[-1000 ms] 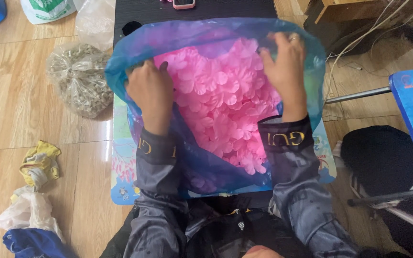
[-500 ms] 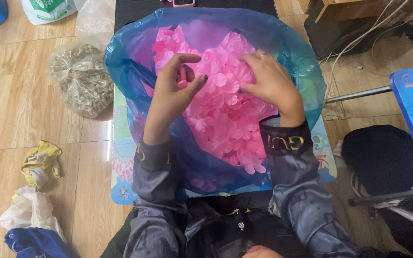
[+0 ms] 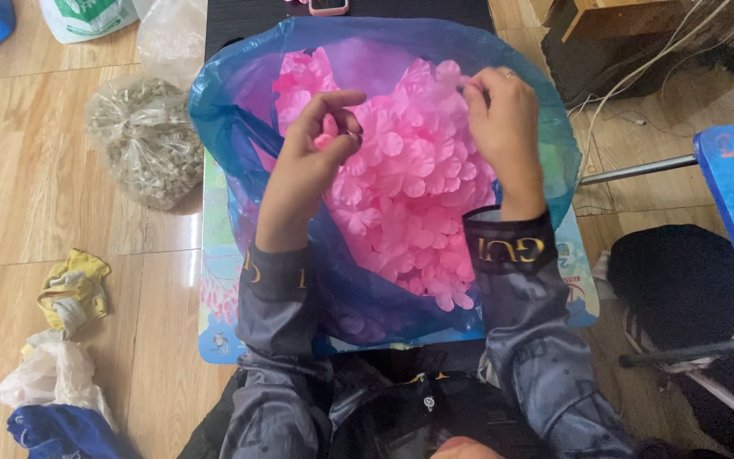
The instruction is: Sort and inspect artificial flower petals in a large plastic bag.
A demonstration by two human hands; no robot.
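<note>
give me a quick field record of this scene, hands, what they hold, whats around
setting: wooden floor, seen from above
work surface: small blue table
container: open blue plastic bag on the table
contents: pile of pink fabric flower petals
left hand: pinching a pink petal over the pile
right hand: fingers closed on a petal at the pile's upper edge
left of table: clear bag of greyish bits
floor, lower left: yellow rag, white and blue cloths
</note>
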